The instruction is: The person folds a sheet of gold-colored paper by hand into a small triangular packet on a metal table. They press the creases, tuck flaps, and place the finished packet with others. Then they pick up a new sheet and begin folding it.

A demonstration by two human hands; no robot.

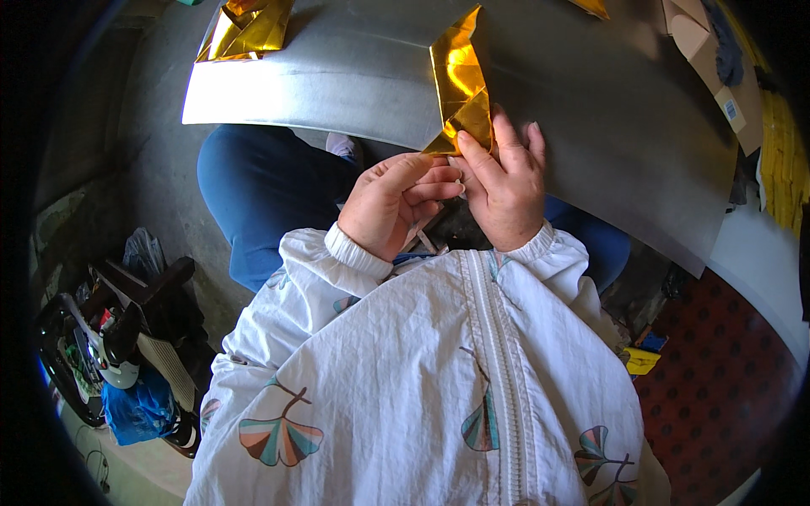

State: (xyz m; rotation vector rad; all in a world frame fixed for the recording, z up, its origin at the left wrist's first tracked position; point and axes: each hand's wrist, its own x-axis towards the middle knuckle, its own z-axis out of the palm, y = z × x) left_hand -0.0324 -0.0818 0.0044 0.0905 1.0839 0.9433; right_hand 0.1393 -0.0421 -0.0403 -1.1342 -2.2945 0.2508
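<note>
A folded sheet of shiny gold foil paper [462, 76] stands out over the near edge of the grey metal tabletop [574, 93], its long pointed end away from me. My right hand [506, 185] grips its near end, the index finger pressed on the folds and the thumb below. At the paper's lower left corner, my left hand [392, 198] is curled with thumb and fingers pinching the tip. The fingers partly hide that corner. Another folded gold foil piece [253, 32] lies at the table's far left.
A bit of gold foil [593, 7] shows at the top edge. Cardboard [693, 38] and yellow stacked sheets [781, 160] are at the far right. To my left sit a dark chair [139, 291] and a blue plastic bag [139, 405]. My knees are under the table edge.
</note>
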